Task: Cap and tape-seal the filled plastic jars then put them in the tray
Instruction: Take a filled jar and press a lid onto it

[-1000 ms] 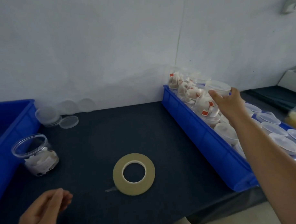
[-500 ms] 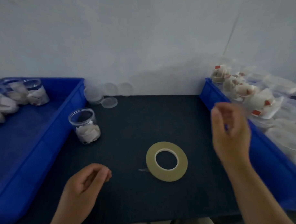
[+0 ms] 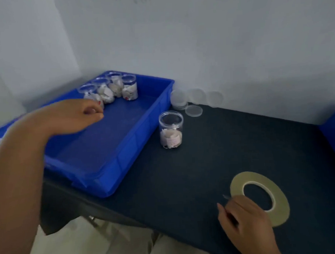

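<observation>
Head view, and the left hand (image 3: 80, 115) was out over the blue tray (image 3: 137, 147), fingers curled in with nothing showing in them, just short of the four filled jars (image 3: 112, 90) lined up toward its far end. Down at the near edge the right hand (image 3: 244, 219) sat against the tape roll (image 3: 258, 176), its back to the camera, fingertips by the loose tape tail (image 3: 226, 196) — pinching it or not, I could not tell. One open jar (image 3: 171, 129) stood uncapped on the tabletop (image 3: 211, 163) just beside the tray, with a loose lid (image 3: 193, 110) and a stack of lids (image 3: 179, 100) behind it. My call: that jar wanted its lid first — pressed down square while one hand steadied the body, then tape run snug round the seam, no wrinkles.
</observation>
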`<state>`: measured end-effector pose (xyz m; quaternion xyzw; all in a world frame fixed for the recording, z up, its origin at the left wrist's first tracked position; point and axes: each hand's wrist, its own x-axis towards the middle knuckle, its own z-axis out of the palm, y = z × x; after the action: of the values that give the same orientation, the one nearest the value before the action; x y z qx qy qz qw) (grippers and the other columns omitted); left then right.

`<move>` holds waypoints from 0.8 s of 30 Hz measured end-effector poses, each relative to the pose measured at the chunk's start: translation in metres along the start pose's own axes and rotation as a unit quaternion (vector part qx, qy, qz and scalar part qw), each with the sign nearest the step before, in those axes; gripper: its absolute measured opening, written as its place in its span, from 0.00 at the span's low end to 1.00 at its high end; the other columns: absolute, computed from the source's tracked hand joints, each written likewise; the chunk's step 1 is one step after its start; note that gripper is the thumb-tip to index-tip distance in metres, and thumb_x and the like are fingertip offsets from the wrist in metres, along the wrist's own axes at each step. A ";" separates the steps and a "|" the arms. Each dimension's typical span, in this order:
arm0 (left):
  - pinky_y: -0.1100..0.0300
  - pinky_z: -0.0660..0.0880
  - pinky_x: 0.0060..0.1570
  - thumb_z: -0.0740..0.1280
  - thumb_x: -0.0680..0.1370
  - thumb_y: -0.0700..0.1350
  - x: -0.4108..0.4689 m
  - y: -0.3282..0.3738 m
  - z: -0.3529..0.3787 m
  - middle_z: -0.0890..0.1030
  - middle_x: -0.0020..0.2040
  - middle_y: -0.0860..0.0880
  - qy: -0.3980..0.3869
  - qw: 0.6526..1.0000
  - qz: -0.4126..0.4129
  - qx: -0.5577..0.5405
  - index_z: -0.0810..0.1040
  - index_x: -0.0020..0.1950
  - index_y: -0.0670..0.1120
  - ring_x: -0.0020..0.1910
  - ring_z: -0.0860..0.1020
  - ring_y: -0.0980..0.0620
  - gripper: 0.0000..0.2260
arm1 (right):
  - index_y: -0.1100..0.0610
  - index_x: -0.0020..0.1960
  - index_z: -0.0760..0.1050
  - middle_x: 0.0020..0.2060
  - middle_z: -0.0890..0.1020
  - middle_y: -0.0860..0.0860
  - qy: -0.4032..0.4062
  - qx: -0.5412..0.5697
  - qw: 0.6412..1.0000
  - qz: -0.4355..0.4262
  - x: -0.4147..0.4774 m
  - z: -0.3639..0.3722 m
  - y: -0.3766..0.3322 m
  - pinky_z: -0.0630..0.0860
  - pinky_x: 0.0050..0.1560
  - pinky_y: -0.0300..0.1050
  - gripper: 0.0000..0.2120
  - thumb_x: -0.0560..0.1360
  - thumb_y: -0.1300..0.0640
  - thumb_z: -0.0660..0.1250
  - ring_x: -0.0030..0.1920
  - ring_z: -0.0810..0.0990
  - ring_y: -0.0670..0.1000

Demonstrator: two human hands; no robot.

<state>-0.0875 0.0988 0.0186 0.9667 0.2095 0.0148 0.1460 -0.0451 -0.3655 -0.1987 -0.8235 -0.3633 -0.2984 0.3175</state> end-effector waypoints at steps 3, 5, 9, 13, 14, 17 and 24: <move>0.52 0.65 0.73 0.65 0.86 0.56 0.050 -0.025 -0.010 0.71 0.80 0.44 -0.099 0.975 -0.109 0.167 0.71 0.80 0.48 0.76 0.71 0.43 0.24 | 0.57 0.28 0.75 0.29 0.75 0.47 0.000 -0.014 1.000 -0.001 0.001 0.005 0.000 0.70 0.50 0.25 0.21 0.78 0.53 0.69 0.36 0.70 0.38; 0.50 0.68 0.72 0.65 0.86 0.56 0.074 -0.029 -0.003 0.73 0.78 0.42 -0.076 0.976 -0.111 0.171 0.72 0.78 0.45 0.75 0.72 0.41 0.24 | 0.56 0.27 0.75 0.28 0.75 0.47 -0.007 -0.020 1.000 -0.005 0.002 0.008 0.001 0.73 0.44 0.32 0.21 0.78 0.52 0.68 0.31 0.74 0.44; 0.43 0.74 0.68 0.72 0.81 0.55 0.122 -0.033 0.026 0.78 0.70 0.42 -0.014 0.991 -0.056 0.119 0.77 0.67 0.47 0.66 0.76 0.40 0.19 | 0.55 0.27 0.76 0.28 0.75 0.45 -0.018 -0.015 1.000 -0.006 0.005 0.010 0.005 0.71 0.53 0.25 0.21 0.78 0.52 0.69 0.29 0.75 0.45; 0.39 0.66 0.76 0.72 0.81 0.55 0.159 -0.042 0.048 0.61 0.83 0.37 0.052 0.986 -0.137 0.078 0.62 0.83 0.43 0.80 0.63 0.33 0.36 | 0.54 0.27 0.75 0.28 0.75 0.45 -0.016 -0.032 0.999 -0.010 0.008 0.010 0.006 0.66 0.54 0.21 0.20 0.76 0.52 0.69 0.30 0.72 0.43; 0.38 0.69 0.72 0.71 0.81 0.54 0.164 -0.038 0.048 0.66 0.80 0.36 0.084 0.986 -0.138 0.046 0.67 0.81 0.43 0.77 0.67 0.33 0.32 | 0.54 0.27 0.75 0.28 0.75 0.45 -0.016 -0.038 0.999 -0.013 0.009 0.012 0.007 0.66 0.53 0.21 0.20 0.76 0.53 0.70 0.30 0.72 0.43; 0.47 0.80 0.55 0.67 0.81 0.57 0.155 0.010 0.048 0.85 0.60 0.47 0.193 0.974 -0.016 -0.120 0.81 0.65 0.51 0.59 0.84 0.43 0.16 | 0.54 0.26 0.75 0.27 0.75 0.46 -0.013 -0.045 0.999 -0.022 0.007 0.013 0.011 0.73 0.51 0.26 0.19 0.76 0.53 0.70 0.31 0.74 0.42; 0.59 0.75 0.49 0.63 0.69 0.82 0.080 0.133 0.098 0.76 0.59 0.64 -0.065 0.938 0.327 0.092 0.74 0.63 0.63 0.56 0.77 0.61 0.32 | 0.55 0.26 0.74 0.27 0.74 0.46 -0.009 -0.047 0.999 -0.011 0.008 0.013 0.011 0.69 0.55 0.21 0.20 0.76 0.53 0.70 0.33 0.72 0.42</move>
<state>0.0477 -0.0105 -0.0391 0.9900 -0.1276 -0.0204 0.0569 -0.0288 -0.3582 -0.2044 -0.8362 -0.3607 -0.3110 0.2718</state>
